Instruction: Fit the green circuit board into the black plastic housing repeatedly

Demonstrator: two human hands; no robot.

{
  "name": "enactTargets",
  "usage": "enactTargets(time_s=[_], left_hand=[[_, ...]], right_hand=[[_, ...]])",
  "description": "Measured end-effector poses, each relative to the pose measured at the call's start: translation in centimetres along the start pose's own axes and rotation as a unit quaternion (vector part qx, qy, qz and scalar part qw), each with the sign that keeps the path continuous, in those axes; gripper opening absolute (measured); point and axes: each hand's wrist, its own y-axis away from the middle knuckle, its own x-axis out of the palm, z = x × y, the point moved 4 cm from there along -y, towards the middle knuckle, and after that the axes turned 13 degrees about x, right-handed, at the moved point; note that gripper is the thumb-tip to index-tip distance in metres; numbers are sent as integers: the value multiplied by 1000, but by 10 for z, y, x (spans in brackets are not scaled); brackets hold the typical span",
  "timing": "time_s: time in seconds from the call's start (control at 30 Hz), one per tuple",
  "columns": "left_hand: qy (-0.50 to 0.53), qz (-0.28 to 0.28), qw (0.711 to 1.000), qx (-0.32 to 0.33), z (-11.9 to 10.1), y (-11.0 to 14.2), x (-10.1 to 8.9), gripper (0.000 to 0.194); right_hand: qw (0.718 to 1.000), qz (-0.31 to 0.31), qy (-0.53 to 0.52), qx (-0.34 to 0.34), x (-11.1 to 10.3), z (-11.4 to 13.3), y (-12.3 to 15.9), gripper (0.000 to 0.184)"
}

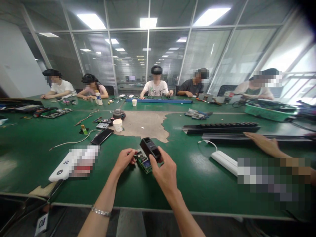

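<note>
A black plastic housing (149, 146) with small slots is tilted over a green circuit board (145, 164) above the near middle of the table. My right hand (167, 168) is closed on the housing's right side, with the thumb in front, close to the board. Fingers of my left hand (125, 160) are curled together at the board's upper left edge, in a pinch; the fingertips are partly hidden. The lower part of the board shows from under the housing. Whether the two pieces are joined cannot be made out.
A black phone (102, 136), a paper cup (118, 125) and a white power bank-like device (59, 168) lie left. Rightward are a white strip (225, 163), long black rails (222, 127) and another person's hand (266, 144). Several people sit across the green table (190, 184).
</note>
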Motion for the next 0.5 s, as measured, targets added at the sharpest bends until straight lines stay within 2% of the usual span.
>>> enactTargets(time_s=[0.1, 0.23, 0.33, 0.5], left_hand=[[21, 28, 999, -29, -1, 2, 0, 39], [7, 49, 998, -33, -1, 1, 1, 32], [4, 63, 998, -19, -1, 0, 3, 25], [12, 73, 996, -41, 0, -1, 2, 29]], right_hand=[[999, -9, 43, 26, -5, -21, -9, 50], [990, 39, 126, 52, 3, -49, -6, 49], [986, 59, 153, 31, 7, -54, -1, 47], [983, 55, 174, 3, 4, -50, 2, 43]])
